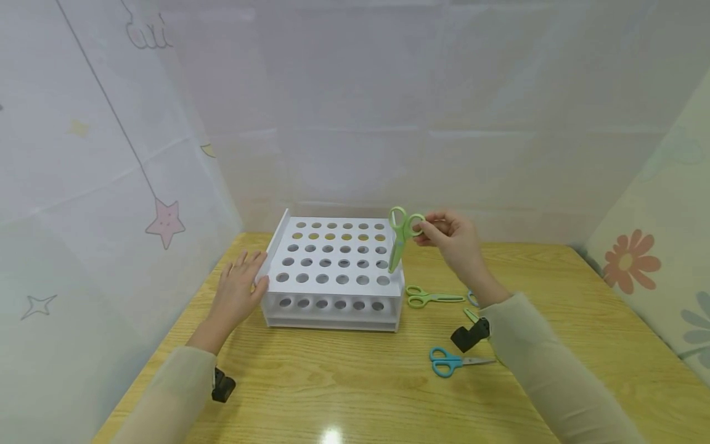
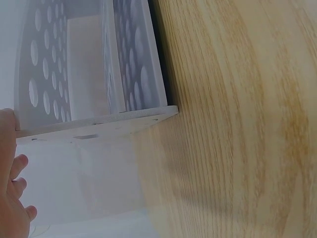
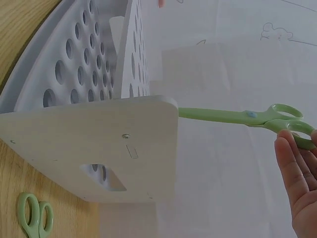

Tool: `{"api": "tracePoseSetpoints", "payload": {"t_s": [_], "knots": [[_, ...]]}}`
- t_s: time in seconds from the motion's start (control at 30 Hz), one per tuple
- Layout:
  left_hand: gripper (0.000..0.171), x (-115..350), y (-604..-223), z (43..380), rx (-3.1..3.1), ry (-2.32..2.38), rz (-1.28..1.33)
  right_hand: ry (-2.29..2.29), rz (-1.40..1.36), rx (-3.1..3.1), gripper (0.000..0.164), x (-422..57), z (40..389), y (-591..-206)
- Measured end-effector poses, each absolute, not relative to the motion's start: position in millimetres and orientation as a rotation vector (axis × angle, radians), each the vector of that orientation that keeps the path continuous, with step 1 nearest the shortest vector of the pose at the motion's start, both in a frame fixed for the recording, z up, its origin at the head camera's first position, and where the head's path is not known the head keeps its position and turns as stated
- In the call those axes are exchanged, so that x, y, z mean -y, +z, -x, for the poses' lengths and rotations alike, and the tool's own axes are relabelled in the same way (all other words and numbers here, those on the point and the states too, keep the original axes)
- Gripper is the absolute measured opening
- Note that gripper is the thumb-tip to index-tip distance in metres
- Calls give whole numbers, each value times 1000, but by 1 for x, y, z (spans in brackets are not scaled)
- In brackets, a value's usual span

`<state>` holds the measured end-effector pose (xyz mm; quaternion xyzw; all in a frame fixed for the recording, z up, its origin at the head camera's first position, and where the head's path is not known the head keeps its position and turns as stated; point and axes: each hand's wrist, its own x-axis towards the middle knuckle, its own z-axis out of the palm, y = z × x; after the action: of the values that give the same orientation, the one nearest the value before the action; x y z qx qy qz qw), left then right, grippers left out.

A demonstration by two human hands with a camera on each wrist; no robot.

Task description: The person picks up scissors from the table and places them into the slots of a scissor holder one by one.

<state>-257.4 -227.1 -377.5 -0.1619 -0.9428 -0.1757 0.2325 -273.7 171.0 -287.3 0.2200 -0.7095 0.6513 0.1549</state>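
A white rack (image 1: 333, 271) with rows of round holes in its top sits on the wooden table. My left hand (image 1: 240, 287) rests against the rack's left side panel, its fingers spread along the edge. In my right hand (image 1: 452, 237) is a pair of green scissors (image 1: 400, 240), pinched by one handle loop, blades pointing down over the rack's right side. The right wrist view shows these green scissors (image 3: 237, 116) with the blades partly behind the rack's side panel (image 3: 133, 144). Whether the tip touches the rack I cannot tell.
Right of the rack lie another pair of green scissors (image 1: 432, 298) and a pair of blue scissors (image 1: 448, 361). More scissors are partly hidden under the right forearm, including a green tip (image 1: 471, 315). A wall covering (image 1: 355, 123) stands behind the table (image 1: 310, 382).
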Motion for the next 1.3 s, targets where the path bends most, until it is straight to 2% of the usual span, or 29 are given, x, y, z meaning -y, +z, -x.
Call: {"api": "tracePoseSetpoints", "payload": {"t_s": [1.3], "knots": [[50,227,-377,259,2620,-491,432,1855,-617,2197,17,-159,275,-321]]}}
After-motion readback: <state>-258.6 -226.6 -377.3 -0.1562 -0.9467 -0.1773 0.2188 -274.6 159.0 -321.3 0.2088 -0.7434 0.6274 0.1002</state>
